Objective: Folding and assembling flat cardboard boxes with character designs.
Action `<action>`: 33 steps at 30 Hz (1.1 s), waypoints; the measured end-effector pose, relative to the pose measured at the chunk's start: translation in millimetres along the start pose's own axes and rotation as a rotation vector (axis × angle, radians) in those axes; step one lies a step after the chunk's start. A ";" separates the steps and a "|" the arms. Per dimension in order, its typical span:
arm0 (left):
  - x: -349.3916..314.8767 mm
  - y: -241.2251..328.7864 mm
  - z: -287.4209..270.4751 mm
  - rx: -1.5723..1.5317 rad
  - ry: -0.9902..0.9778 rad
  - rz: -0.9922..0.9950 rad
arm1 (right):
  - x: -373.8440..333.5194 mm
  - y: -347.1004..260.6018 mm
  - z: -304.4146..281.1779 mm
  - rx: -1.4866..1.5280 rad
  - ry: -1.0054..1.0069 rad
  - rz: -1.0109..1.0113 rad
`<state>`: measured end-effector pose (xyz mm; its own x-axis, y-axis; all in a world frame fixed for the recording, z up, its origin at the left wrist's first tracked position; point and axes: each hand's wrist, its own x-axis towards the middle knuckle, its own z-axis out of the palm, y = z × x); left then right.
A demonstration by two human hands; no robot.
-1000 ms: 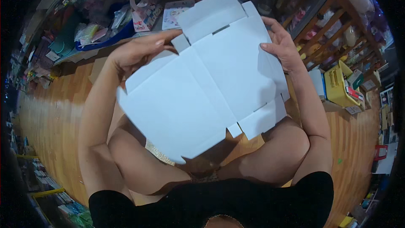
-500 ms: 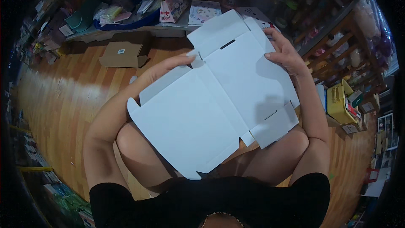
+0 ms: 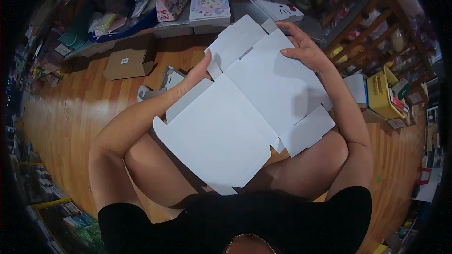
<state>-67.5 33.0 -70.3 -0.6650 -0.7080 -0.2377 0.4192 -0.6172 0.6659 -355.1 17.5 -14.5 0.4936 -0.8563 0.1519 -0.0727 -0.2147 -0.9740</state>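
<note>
A flat white cardboard box blank point(image 3: 219, 129), with creases, slots and side flaps, lies tilted across my lap. My left hand point(image 3: 200, 73) grips its far left side by a flap, thumb on top and the other fingers hidden beneath. At the far right corner my right hand point(image 3: 303, 49) holds the edge, thumb on the upper face and fingers around the rim. The far left flap point(image 3: 238, 40) is bent up a little along its crease. A near right flap point(image 3: 308, 131) rests over my right knee.
Ahead, a low shelf bears a patterned box point(image 3: 209, 5), a white box with a cartoon face point(image 3: 275, 4) and a blue basket point(image 3: 122, 33). A brown carton point(image 3: 129, 61) and white cardboard pieces point(image 3: 165, 82) lie on the wooden floor. A yellow bin point(image 3: 383, 94) stands at right.
My left thumb has swung upward against the far left flap, which is folding up. My right hand has shifted slightly left along the edge. The view has turned a little, revealing the floor pieces.
</note>
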 end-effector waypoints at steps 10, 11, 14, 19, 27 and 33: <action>-2.7 -8.8 2.6 0.045 -0.133 -0.130 | -22.8 21.5 -14.1 0.088 0.091 0.039; -3.0 -6.9 4.6 -0.074 -0.179 -0.252 | -22.9 21.0 -13.2 0.080 0.091 0.033; -5.6 -11.2 10.5 -0.013 -0.104 -0.273 | -22.0 17.8 -10.8 0.048 0.070 0.021; -3.6 -18.9 11.0 0.373 0.007 -0.051 | -18.8 15.5 -7.2 -0.027 0.012 -0.001; -10.4 -6.8 19.2 0.577 -0.136 0.104 | -22.8 23.9 -9.9 -0.037 0.061 -0.038; -9.1 -5.3 23.4 0.770 -0.319 0.119 | -20.8 34.4 -10.1 -0.066 0.030 -0.038</action>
<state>-78.1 50.8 -55.1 -0.8346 -0.5508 -0.0011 0.0356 -0.0559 0.9978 -376.6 23.2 -49.5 0.4711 -0.8604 0.1942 -0.1121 -0.2768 -0.9544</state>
